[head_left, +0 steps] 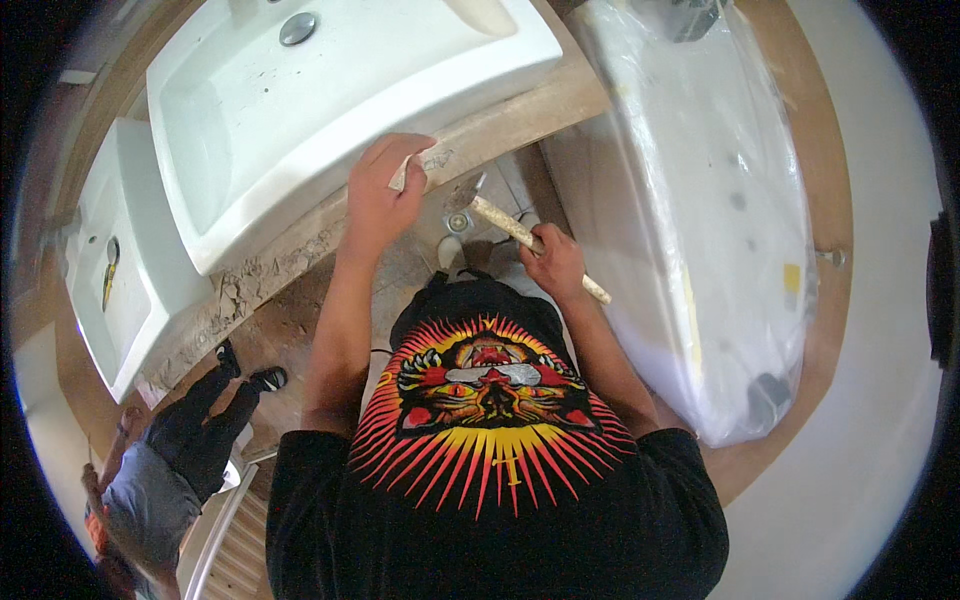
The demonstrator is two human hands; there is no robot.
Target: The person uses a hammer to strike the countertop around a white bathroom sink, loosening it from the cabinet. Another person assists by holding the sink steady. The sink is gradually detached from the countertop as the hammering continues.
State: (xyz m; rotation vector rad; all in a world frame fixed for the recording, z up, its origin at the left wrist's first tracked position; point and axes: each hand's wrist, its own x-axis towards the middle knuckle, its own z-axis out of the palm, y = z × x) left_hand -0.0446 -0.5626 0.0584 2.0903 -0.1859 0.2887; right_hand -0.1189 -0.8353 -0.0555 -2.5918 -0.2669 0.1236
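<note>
My right hand (555,262) is wrapped round the pale, worn handle of a hammer (505,222). The hammer's metal head points up and left, in front of the counter's edge and clear of it. At the front edge of the counter (520,112), my left hand (383,190) is closed, with a small pale flat piece (402,173) between thumb and fingers. What the piece is, I cannot make out. Just beyond that hand stands a large white washbasin (350,110). Rough, broken rubble (240,285) covers the counter's front face on the left.
A second white basin (125,260) at left holds a yellow-and-black tool (109,280). On the right is a bathtub (700,220) wrapped in clear plastic. A floor drain (458,222) lies below the hammer. Another person (165,480) stands at lower left, near a radiator (235,540).
</note>
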